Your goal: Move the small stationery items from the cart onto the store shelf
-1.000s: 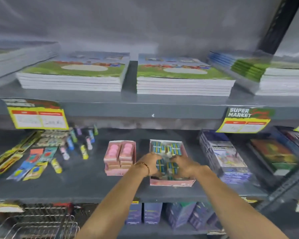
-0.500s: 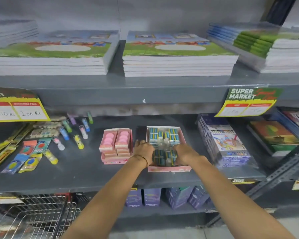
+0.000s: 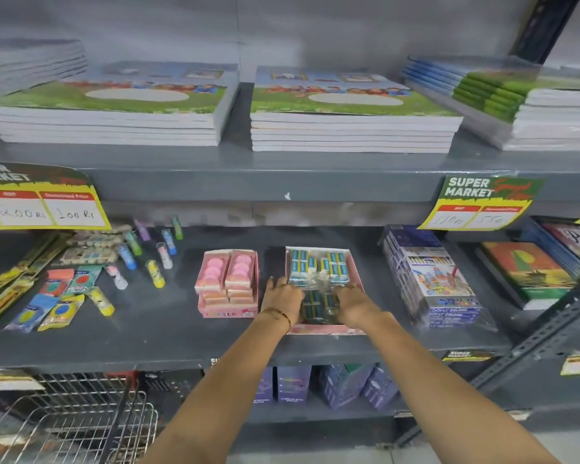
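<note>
Head view. Two bare forearms are seen reaching forward to the middle shelf (image 3: 81,343) of a grey metal rack. The left hand (image 3: 282,298), a thin bangle (image 3: 277,314) at its wrist, and the right hand (image 3: 352,304) are both closed around one clear-wrapped bundle of small blue-and-dark packs (image 3: 317,304), which is held between them over the front half of an open pink box (image 3: 325,328). The rear half of the pink box is filled with a further bundle of blue-and-white packs (image 3: 317,266). Just left of the pink box a second pink carton marked ERASER (image 3: 228,286) is shown, stacked with pink erasers. Farther left of the pink box, glue sticks (image 3: 154,272) and flat sachets (image 3: 61,311) are scattered over the shelf. Right of the pink box, wrapped colour-pencil boxes (image 3: 436,279) are stacked. On the shelf above the pink box, piles of notebooks (image 3: 349,108) are laid flat, and price tags (image 3: 44,199) are hung from its edge. Below and left of the pink box, the wire cart (image 3: 71,423) is partly visible; its contents cannot be made out.
</note>
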